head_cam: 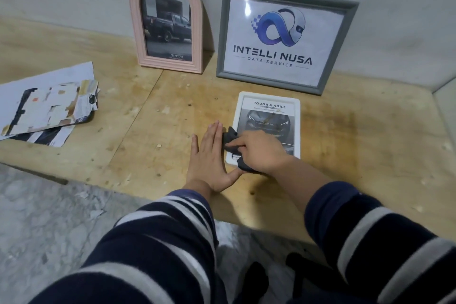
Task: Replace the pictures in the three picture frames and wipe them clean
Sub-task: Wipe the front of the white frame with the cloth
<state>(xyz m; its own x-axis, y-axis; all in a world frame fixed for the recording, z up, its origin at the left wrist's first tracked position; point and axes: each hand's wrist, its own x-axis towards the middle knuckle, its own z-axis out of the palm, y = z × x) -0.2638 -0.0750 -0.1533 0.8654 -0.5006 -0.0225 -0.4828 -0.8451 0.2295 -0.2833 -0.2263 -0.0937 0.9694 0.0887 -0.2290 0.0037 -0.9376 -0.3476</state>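
1. The white frame (267,116) lay flat on the plywood table (148,118), in front of the grey frame (286,39).
2. The right hand (259,150) pinched a dark cloth (230,139) against its glass.
3. The left hand (212,158) lay flat, fingers straight, beside the frame's left edge (thumb at its near corner).
4. The pink arched frame (167,20) leaned on the wall; loose papers (47,106) lay far left.
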